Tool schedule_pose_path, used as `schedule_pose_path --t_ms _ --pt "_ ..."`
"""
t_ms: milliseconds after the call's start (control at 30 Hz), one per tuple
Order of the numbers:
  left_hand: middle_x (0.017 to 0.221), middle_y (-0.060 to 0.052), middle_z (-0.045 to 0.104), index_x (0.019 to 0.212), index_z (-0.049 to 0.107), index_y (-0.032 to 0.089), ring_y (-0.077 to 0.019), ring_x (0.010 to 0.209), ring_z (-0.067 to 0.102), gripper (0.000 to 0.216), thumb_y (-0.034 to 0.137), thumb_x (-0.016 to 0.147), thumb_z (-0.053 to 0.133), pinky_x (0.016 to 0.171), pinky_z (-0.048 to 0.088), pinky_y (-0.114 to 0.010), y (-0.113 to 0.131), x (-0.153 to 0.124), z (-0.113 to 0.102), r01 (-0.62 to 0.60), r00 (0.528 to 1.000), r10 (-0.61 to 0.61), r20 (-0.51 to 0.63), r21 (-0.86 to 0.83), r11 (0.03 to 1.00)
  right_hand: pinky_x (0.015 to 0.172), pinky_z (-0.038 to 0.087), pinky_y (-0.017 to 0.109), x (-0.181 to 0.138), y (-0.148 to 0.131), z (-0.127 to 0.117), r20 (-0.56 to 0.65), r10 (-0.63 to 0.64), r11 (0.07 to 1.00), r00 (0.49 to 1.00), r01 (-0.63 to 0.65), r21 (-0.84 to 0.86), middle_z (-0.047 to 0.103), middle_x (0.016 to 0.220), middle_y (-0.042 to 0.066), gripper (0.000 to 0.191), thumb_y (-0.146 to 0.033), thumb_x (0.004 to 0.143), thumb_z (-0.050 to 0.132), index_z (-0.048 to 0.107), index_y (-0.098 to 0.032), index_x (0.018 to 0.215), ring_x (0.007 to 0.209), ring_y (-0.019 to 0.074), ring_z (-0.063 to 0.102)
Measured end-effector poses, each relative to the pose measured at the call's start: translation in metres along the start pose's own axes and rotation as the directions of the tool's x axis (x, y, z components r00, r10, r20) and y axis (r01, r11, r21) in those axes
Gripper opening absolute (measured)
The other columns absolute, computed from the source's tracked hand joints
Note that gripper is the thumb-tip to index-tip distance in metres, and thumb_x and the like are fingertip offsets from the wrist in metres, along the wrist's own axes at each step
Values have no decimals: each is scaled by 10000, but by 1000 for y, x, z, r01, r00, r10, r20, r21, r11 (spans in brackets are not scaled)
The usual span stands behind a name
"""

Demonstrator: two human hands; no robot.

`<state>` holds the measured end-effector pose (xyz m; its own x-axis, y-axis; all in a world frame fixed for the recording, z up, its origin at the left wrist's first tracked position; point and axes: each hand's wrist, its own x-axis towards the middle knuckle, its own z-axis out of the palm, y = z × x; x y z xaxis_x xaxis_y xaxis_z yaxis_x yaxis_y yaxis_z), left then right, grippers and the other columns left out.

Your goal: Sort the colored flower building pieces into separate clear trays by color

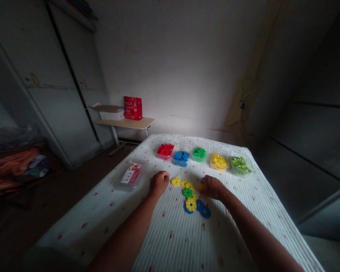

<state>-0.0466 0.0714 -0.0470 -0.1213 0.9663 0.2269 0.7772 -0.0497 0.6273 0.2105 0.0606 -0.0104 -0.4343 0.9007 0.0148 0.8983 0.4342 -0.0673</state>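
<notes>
My right hand (214, 187) is closed on a yellow notched disc (201, 186), whose edge shows at the fingertips. My left hand (159, 183) rests as a fist on the cloth; whatever its curled fingers may hold is hidden. Just right of that fist lies a loose yellow disc (175, 181). Between the hands, more yellow discs (189, 186) run in an overlapping line with a green disc (187, 192). At the near end, another yellow disc (190, 204) partly covers a blue one, and further blue discs (204, 211) lie beside it.
Across the far side stand clear tubs of red pieces (166, 149), blue pieces (181, 157), green pieces (199, 152), yellow pieces (218, 160) and light green pieces (239, 164). A clear plastic lid (121, 182) with a label lies left. Behind, a side table (143, 123) holds a red bag (133, 108).
</notes>
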Motion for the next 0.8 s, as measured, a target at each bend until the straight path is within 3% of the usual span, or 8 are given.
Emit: schedule_pose_path --t_ms 200,300,400,467,567,667,800 --pt "879 -19 694 816 661 194 -120 800 599 190 143 768 484 730 404 -204 2 0 -2 -8 1000 8 15 7 1000 627 425 249 8 32 -42 -127 151 981 980 -164 -101 636 923 108 240 -257 703 564 637 -148 904 757 194 608" --pt "877 -14 694 811 659 195 -115 799 598 183 136 764 492 738 403 -201 2 -1 -2 -4 1000 4 13 6 1000 651 427 264 19 52 -68 -214 249 955 945 -276 -106 611 1023 141 306 -250 741 538 607 -130 1013 837 217 602" --pt "870 -25 692 810 660 184 -120 796 601 185 129 758 492 741 406 -205 1 -1 -2 -27 1000 27 2 2 1000 717 436 316 25 65 -79 -303 295 936 906 -338 -97 560 1156 159 491 -272 751 555 486 -140 1219 995 271 549" --pt "861 -32 691 804 662 177 -122 792 602 187 127 755 489 735 407 -207 0 0 -1 -44 999 44 -4 -2 999 760 435 357 23 67 -74 -357 298 933 885 -350 -89 535 1205 163 554 -283 762 550 421 -147 1283 1046 288 521" --pt "848 -29 689 802 665 183 -123 777 600 188 137 759 488 716 406 -209 -2 0 1 -44 999 44 -7 4 999 832 421 365 13 59 -51 -405 231 962 885 -270 -40 564 1173 166 434 -235 800 479 493 -121 1218 1038 259 536" --pt "858 -24 690 817 665 191 -126 779 599 186 151 766 490 710 402 -212 -1 0 1 -26 1000 26 -1 22 999 813 443 335 -5 44 -22 -359 136 989 923 -108 96 628 1057 144 328 -223 803 439 596 -126 1075 921 221 596" --pt "874 -23 692 825 664 190 -127 793 599 190 147 766 489 715 402 -209 1 -1 -1 -15 1000 15 10 28 999 703 478 286 -34 26 6 -256 57 940 965 35 339 665 878 88 253 -256 787 430 650 -174 882 770 189 622"
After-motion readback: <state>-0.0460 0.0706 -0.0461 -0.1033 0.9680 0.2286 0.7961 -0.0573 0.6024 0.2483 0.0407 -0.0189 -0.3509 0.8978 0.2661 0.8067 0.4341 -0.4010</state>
